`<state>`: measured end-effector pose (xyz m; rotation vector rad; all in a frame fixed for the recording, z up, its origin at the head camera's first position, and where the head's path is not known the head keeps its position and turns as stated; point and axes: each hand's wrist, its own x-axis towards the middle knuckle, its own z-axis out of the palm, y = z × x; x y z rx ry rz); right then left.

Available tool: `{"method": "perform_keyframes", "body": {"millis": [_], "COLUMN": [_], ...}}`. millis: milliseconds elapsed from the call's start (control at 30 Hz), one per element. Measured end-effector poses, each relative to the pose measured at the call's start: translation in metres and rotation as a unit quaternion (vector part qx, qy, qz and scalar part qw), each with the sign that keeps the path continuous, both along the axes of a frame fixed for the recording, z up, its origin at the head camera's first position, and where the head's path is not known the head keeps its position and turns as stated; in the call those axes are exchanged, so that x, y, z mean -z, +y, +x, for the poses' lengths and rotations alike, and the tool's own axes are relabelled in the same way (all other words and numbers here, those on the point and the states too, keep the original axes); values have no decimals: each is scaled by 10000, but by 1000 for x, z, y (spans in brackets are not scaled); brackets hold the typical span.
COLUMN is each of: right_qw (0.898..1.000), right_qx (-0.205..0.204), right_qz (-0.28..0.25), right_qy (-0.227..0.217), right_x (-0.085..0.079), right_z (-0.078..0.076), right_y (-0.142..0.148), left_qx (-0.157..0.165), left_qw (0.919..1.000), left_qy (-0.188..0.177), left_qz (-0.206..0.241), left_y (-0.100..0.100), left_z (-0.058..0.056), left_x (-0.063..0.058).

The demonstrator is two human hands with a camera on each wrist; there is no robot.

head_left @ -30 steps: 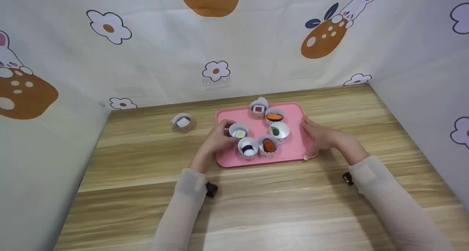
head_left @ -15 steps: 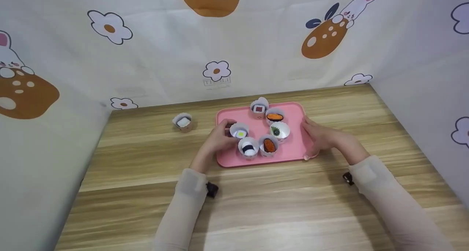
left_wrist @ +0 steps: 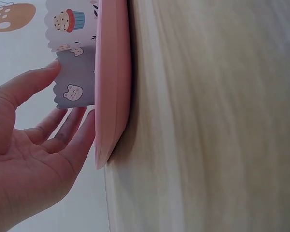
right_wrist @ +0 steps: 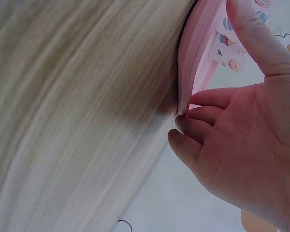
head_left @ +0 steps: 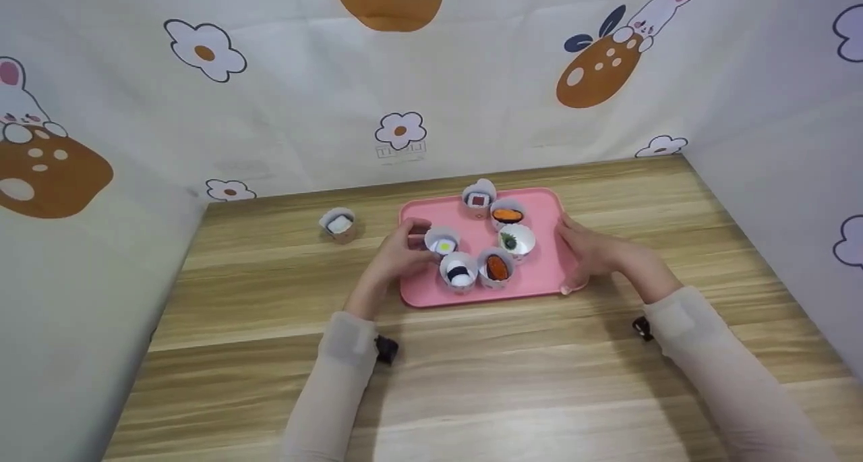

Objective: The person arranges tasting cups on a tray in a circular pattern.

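Observation:
A pink tray lies on the wooden table and bears several paper cups, each with a small toy sushi piece inside. My left hand is at its left side, thumb and fingers spread around a cup holding a white roll with a yellow-green centre. In the left wrist view the thumb tip overlaps the rim of that grey cup, and the fingertips lie just beside the cup and tray edge. My right hand rests at the tray's right edge, its fingertips touching the border in the right wrist view.
Left of the tray, a separate paper cup with a white piece stands on the table. A printed cloth with flowers and rabbits walls in the back and sides.
My left hand has loosened slightly, with a wider gap between its fingers and the cup. The right hand and tray stay in place.

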<state>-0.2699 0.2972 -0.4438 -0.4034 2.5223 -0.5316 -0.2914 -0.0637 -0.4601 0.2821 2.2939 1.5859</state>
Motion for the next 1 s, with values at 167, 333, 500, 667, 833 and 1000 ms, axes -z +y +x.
{"method": "perform_keyframes", "body": {"millis": [167,333,500,667,833,1000], "right_qw": [10000,9997,9999,9999,9999,10000], "right_qx": [-34,-206,-140,-99,-67,-35], "right_qz": [3,18,52,77,91,70], "right_qy": [17,117,58,15,-39,-54], "right_x": [-1,1,2,2,1,2], "right_z": [0,0,-1,-2,-2,-3], "right_y": [-1,0,1,1,0,0], "left_qx": [-37,12,-133,-359,-500,-765], "left_qw": [9999,9995,9994,9985,9967,9944], "left_qy": [-31,193,158,94,247,321], "left_qz": [111,256,260,391,598,657], "left_y": [-5,-12,-21,-31,-41,-52], "left_z": [0,-1,-2,-3,-4,-4], "left_x": [-3,-5,-8,-11,-12,-13]}}
